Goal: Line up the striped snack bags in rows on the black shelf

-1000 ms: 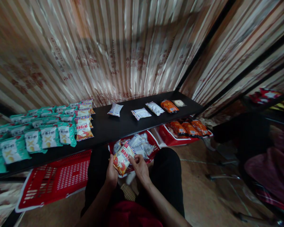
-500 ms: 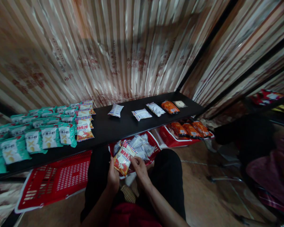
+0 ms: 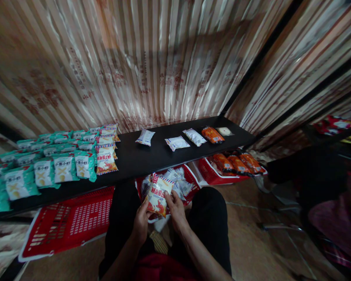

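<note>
Between my two hands is a snack bag, white and orange with red lettering, its printed front facing up. My left hand grips its lower left edge, and my right hand pinches its right edge. The bag is held above my lap, partly in front of a red basket filled with several similar white packets. On the black shelf stand several bags of the same orange kind, in a row beside the teal bags.
Teal snack bags fill the shelf's left end. Three white packets, an orange packet and a pale item lie farther right. Below are a red basket of orange packets and a tipped red basket. A seated person is at right.
The bag has been turned slightly upright and shifted a little right between my hands. My right hand has moved slightly up along its edge. The view has shifted slightly.
</note>
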Tool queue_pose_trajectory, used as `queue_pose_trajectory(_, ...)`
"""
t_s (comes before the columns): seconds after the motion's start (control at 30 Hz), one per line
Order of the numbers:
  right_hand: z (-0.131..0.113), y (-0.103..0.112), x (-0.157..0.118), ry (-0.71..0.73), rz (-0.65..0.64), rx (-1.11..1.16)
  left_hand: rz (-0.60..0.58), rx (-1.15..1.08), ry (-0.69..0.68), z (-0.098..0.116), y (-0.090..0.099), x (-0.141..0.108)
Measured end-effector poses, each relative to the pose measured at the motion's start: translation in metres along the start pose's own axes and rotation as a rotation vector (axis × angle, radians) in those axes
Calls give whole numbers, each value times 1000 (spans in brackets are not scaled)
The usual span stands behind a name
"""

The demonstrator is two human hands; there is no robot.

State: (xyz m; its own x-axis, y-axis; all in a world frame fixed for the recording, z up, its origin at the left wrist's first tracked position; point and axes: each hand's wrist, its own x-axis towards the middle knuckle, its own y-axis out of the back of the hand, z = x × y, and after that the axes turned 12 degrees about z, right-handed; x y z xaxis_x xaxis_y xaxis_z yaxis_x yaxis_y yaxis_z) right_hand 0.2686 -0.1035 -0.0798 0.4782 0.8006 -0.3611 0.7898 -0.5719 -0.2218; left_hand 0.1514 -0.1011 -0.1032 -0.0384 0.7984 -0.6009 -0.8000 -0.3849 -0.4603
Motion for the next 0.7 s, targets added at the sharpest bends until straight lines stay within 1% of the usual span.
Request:
queue_pose_trajectory(0.1,-4,0,4,42,-13,-27,-5,98,-61,5,3,1)
queue_pose_trajectory(0.17,-6,-1,7,88,-26,-80,-30,147,-106,7,6,3)
queue_pose_trajectory(0.3,-8,-4,12,188,-54,-189,-66,162,-173,12,10,7)
queue_pose_trajectory(0.43,-11,-10,13,217,-99,-257,-115,167,-207,20,10,6)
queue_pose_trajectory(0.53,-15,-15,12,247,-115,-307,-155,199,-233,26,6,2)
queue_pose_trajectory(0.63,-21,-20,11,273,-128,-335,-127,257,-265,30,2,2)
queue_pose_trajectory(0.7,-24,-23,10,255,-147,-324,-83,268,-279,31,0,3)
